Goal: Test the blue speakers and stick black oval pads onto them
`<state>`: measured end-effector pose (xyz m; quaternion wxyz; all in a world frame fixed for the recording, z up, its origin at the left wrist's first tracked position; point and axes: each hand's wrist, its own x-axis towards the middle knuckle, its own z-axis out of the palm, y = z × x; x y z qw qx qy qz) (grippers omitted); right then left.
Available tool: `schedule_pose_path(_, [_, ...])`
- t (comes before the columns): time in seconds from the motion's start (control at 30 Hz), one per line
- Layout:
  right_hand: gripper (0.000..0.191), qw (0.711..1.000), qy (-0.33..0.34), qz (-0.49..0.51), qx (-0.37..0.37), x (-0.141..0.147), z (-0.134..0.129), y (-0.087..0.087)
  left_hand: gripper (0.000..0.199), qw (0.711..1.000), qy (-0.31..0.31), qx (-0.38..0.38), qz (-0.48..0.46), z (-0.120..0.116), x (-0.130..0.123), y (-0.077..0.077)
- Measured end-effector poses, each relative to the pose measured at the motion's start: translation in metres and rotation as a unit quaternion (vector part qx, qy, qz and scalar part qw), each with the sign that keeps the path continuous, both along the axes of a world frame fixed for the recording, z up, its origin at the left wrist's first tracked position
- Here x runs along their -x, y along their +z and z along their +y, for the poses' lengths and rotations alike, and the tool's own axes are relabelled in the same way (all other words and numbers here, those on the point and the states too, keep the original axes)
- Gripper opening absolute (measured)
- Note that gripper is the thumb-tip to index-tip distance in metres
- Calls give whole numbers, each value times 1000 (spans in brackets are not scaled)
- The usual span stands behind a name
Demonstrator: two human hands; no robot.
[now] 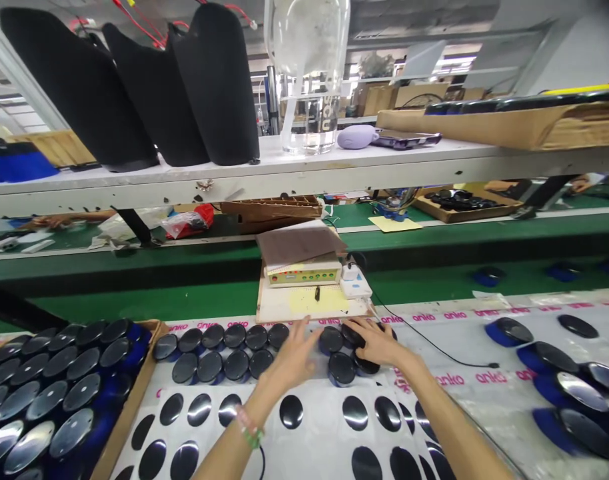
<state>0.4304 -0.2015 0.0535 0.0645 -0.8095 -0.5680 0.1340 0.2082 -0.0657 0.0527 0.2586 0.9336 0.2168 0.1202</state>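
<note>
Two rows of round black-topped pieces with blue sides (236, 365) stand behind a white sheet (314, 453) bearing flat black discs (291, 411). My left hand (297, 353), with a beaded bracelet at the wrist, is over the rows, fingers apart and pointing forward, beside a gap between the pieces. It holds nothing that I can see. To the right, my right hand (377, 343) reaches over the right-hand group of pieces (342, 368), its fingers on or just above a black top. Its fingers partly cover those pieces, so the contact is unclear.
A cardboard box (147, 373) full of similar pieces is at the left. More pieces (549, 357) lie at the right. A control box (304, 273) and a cable (434, 343) are behind the hands. The shelf (284, 175) above carries black covers and a clear bottle (309, 80).
</note>
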Motion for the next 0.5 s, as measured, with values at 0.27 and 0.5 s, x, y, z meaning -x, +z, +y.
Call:
schedule_pose_path(0.27, [52,996,-76,-42,-39,5,-2,-5,38,987,-154,47,14,1,-87,-5])
schedule_pose_path(0.5, [45,989,-115,-52,-79,-14,-24,-8,51,993,-92,68,24,-14,-103,-6])
